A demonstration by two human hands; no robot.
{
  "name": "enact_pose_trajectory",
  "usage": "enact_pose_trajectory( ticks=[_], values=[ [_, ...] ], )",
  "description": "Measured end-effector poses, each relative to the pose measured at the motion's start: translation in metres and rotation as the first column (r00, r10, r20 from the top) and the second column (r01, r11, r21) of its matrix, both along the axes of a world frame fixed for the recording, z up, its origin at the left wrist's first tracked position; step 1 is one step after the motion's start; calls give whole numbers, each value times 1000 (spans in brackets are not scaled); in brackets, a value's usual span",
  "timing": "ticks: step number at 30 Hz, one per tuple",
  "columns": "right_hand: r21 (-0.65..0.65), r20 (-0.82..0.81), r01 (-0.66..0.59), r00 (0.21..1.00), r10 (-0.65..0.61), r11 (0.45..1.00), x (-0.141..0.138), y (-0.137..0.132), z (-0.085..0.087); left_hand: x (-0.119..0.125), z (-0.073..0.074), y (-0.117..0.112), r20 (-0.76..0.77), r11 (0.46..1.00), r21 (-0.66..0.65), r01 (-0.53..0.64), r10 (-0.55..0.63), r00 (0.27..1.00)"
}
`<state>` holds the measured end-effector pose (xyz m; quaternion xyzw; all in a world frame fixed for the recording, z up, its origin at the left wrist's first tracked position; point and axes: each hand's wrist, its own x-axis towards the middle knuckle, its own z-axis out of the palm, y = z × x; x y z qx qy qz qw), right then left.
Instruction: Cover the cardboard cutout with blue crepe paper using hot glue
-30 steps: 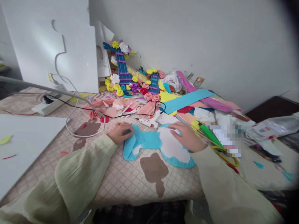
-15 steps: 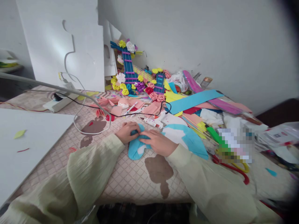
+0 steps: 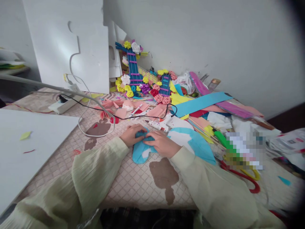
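Note:
A small flat piece covered in light blue crepe paper (image 3: 138, 155), with a patch of white showing, lies on the patterned tablecloth in front of me. My left hand (image 3: 130, 135) has its fingers bent over the far left part of it. From the right, my right hand (image 3: 164, 144) presses curled fingers on the blue paper, its fingertips close to those of the left. The fingers partly hide the paper between them. Just right of my right hand rests a larger white cutout edged with blue paper (image 3: 202, 148). Beyond the hands is a white glue gun (image 3: 159, 125).
Paper-flower-decorated blue instrument shapes (image 3: 134, 68) lean at the back wall. A white board (image 3: 30, 140) covers the left side, near a power strip (image 3: 63, 105) and looping cables. Scissors with red and yellow handles (image 3: 254, 187) lie right, with a blue paper strip (image 3: 202, 103) behind.
The whole scene has shifted slightly rightward in the view. Both hands remain on the blue crepe-paper piece, with only small finger movements.

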<state>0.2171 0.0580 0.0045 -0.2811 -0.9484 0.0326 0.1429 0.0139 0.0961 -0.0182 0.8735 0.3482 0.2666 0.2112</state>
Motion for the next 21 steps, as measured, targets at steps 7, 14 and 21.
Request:
enact_pose_trajectory(
  ticks=[7, 14, 21],
  values=[
    [-2, -43, -2, 999, 2, 1000, 0, 2, -4, -1, 1, -1, 30, 1000, -7, -11, 11, 999],
    [4, -116, -13, 993, 13, 1000, 6, 3, -7, -2, 3, -2, 23, 999, 26, -44, 44, 999],
    [89, -7, -20, 1000, 21, 996, 13, -2, -18, -1, 6, -3, -19, 999, 19, -51, 51, 999]
  ],
)
